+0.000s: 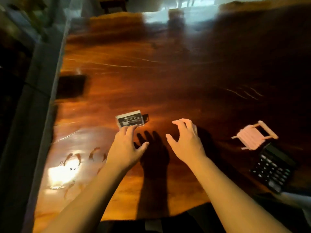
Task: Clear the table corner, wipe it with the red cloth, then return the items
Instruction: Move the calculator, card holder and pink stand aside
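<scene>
A small clear case with a black label lies flat on the glossy wooden table, just left of centre. My left hand hovers over the table with its fingertips touching the case's near edge, fingers spread. To the right, my right hand is open above the wood with curled fingers and holds nothing. A pink miniature chair lies tipped at the right, with a black calculator just beside it. No red cloth is in view.
A dark flat rectangle lies near the table's left edge. Painted red fish and a bright glare spot mark the near-left corner. A grey bench or ledge runs along the left side. The view is motion-blurred.
</scene>
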Demonstrator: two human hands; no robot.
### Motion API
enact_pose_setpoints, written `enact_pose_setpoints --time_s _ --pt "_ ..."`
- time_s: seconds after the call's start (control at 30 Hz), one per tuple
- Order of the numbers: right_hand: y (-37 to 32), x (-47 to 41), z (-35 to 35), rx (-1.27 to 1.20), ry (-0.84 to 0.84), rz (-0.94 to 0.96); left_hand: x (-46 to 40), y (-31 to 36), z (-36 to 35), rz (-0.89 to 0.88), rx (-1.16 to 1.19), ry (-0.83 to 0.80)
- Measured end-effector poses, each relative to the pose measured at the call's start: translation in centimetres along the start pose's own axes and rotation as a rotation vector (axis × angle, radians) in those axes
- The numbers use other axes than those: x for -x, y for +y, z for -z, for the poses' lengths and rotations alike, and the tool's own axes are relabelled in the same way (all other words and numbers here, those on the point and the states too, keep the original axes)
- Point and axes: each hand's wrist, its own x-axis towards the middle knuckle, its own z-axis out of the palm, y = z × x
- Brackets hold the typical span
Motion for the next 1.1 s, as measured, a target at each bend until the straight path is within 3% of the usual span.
enact_pose_setpoints --time_s 0.2,0.5,0.73,1.1 --pt "-7.4 -4.8 -3.6 0.082 -0.182 0.217 2.8 -8.5 4.0 0.216 -0.031 -0.004" --pt "-13.1 -9.9 -8.2 0.348 -0.376 0.384 7.1 -14.5 6.8 0.295 0.036 -0.023" --pt "-13.9 -10.8 -10.0 0.495 -0.412 0.403 8.2 -15.9 6.9 0.311 0.06 -0.019" --pt "-11.3 -9.9 -5.1 0.337 -0.357 0.343 4.8 -11.1 4.8 0.136 0.036 -0.075"
